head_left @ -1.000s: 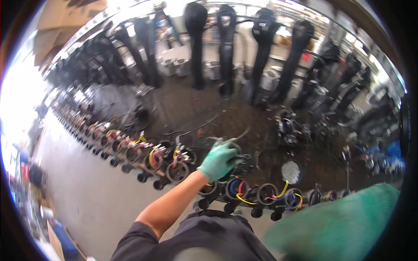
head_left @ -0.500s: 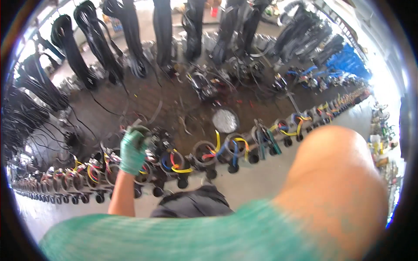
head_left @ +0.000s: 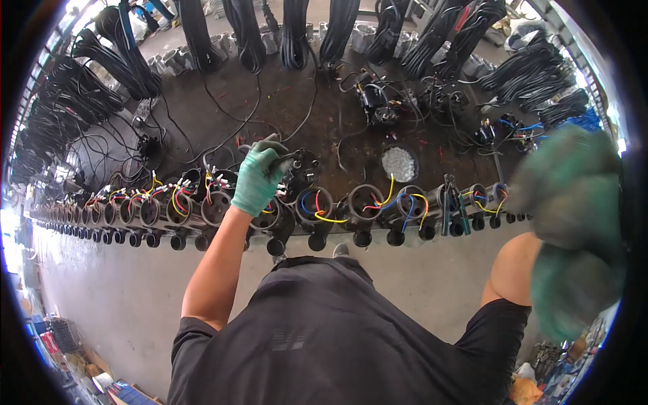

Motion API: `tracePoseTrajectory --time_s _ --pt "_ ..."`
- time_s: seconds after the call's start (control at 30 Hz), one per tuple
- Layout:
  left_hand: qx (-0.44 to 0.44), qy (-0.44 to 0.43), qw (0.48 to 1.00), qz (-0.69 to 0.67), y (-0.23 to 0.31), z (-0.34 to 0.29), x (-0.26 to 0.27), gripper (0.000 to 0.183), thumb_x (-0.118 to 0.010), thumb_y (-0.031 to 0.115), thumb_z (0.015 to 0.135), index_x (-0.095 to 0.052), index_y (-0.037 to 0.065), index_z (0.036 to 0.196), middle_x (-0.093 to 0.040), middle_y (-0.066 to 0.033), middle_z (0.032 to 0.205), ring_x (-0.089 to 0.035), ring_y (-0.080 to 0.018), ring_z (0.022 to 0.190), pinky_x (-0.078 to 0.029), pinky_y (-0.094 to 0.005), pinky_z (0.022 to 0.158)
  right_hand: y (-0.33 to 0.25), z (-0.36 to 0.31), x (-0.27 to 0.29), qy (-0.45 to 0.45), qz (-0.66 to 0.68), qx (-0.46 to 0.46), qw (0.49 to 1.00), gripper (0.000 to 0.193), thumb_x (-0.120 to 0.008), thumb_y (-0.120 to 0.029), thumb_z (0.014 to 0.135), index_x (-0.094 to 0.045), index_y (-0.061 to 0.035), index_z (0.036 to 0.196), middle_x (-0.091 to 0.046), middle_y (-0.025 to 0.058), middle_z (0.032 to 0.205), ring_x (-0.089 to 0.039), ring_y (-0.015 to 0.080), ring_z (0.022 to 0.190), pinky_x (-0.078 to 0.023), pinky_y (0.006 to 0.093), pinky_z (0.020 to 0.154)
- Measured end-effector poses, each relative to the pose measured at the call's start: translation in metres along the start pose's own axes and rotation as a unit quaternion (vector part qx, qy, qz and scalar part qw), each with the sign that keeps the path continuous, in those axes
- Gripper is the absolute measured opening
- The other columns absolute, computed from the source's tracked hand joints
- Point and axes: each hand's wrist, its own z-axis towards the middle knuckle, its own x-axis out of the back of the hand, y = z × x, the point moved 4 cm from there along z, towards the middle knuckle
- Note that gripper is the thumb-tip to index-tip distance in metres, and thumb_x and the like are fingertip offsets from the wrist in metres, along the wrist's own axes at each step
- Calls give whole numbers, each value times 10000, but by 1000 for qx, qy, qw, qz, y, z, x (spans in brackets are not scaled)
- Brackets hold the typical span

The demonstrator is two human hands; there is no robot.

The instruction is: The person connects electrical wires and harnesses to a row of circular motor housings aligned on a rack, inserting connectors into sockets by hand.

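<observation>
My left hand [head_left: 260, 174], in a green-and-grey work glove, is over the near side of the dark workbench, its fingers curled together. What they hold, if anything, is hidden. Just right of it sits a black round part [head_left: 304, 169] with small knobs. Below runs a row of black cylindrical housings [head_left: 365, 202] with red, blue and yellow wires [head_left: 331, 217] sticking out of several. My right hand [head_left: 574, 182], in the same kind of glove, is raised at the far right close to the camera. Motion smears its fingers.
Coiled black cables [head_left: 295, 40] hang along the bench's far side. A round dish [head_left: 399, 165] of small whitish pieces stands on the dark bench top [head_left: 270, 94]. Pliers with teal handles [head_left: 463, 214] stand among the housings. Black motor-like parts [head_left: 378, 101] lie farther back.
My right arm, which crossed the bottom of the picture, has swung out to the far right. The view has shifted, and my left hand stays by the black round part.
</observation>
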Motion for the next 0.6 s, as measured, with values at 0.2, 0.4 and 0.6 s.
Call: tracePoseTrajectory --time_s 0.2,0.4,0.6 --pt "3 12 1000 -4 2 -1 -5 188 -830 31 850 -648 -14 841 -707 -140 1048 -676 -368 1188 -535 -417 973 -8 -9 23 140 -40 -17 989 251 -677 -311 913 -632 -70 854 -509 37 763 -559 190 634 -471 376 556" --pt "59 5 998 -9 11 3 -6 148 -813 13 864 -669 -19 886 -698 -152 1037 -692 -335 1056 -541 -385 898 3 -3 23 128 -57 4 990 260 -695 -308 906 -643 -53 899 -545 57 798 -579 203 661 -482 377 576" --pt "17 24 999 41 7 -14 11 142 -779 -40 841 -642 -10 863 -714 -125 1060 -696 -301 1075 -557 -398 939 -20 -12 47 140 -96 11 985 279 -713 -306 899 -655 -36 943 -581 76 832 -598 216 687 -492 377 595"
